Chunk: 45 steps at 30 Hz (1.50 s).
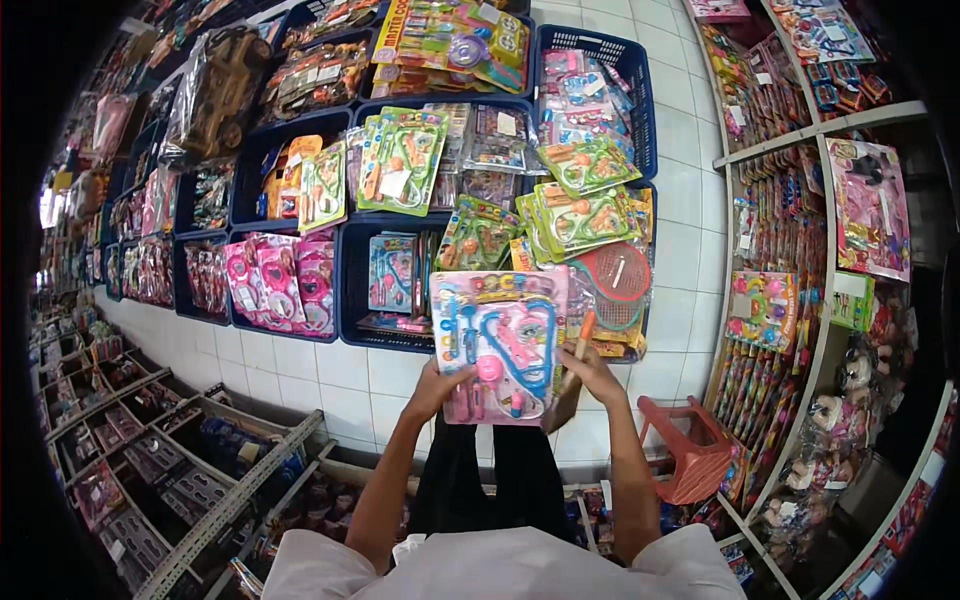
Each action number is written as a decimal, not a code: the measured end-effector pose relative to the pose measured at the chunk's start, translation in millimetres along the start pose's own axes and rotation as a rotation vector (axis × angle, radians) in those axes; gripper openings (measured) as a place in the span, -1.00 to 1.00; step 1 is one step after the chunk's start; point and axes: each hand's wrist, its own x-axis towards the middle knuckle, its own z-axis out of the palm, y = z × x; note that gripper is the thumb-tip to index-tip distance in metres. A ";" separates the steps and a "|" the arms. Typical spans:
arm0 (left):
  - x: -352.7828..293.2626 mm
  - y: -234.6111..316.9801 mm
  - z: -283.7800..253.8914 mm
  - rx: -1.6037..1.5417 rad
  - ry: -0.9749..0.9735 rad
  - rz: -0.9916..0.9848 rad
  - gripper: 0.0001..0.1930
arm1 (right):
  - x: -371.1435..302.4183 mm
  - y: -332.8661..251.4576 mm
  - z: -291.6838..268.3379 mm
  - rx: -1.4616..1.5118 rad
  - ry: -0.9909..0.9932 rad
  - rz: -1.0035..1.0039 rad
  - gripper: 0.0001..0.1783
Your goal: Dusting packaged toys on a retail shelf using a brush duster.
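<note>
Upright before me is a pink blister-carded toy doctor set (500,345), with a blue stethoscope and pink pieces under clear plastic. My left hand (437,388) grips its left edge, thumb on the front. On the opposite edge my right hand (592,374) is closed, also holding a slim orange-tipped stick (587,326) like a marker. Just beyond lie green-carded toy doctor sets (575,220) in a heap, beside a red toy racket (617,270). Left of the pink card, blue-carded sets (391,272) stand in a navy basket (385,338).
More navy baskets of packaged toys extend left and away, with pink packs (285,285) in one and a wrapped toy vehicle (218,90) atop others. A red plastic stool (690,450) stands at my right by tall shelves (775,146). Low shelving (240,490) runs along the left.
</note>
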 end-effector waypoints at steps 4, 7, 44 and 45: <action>3.0 -48.7 -69.9 -0.152 0.351 0.060 -0.71 | 135.7 35.9 28.7 0.160 -0.036 0.019 -0.58; 42.8 -80.9 -87.7 -0.288 0.388 0.096 -0.66 | 247.2 71.8 -8.6 -0.076 0.424 -0.069 -0.62; 55.7 -169.2 -115.4 -0.300 0.473 0.108 -0.61 | 144.5 117.5 -98.2 0.273 0.371 0.019 -0.79; 58.5 -168.8 -104.4 -0.303 0.456 0.106 -0.61 | 122.8 131.4 -115.1 0.294 0.407 0.017 -0.79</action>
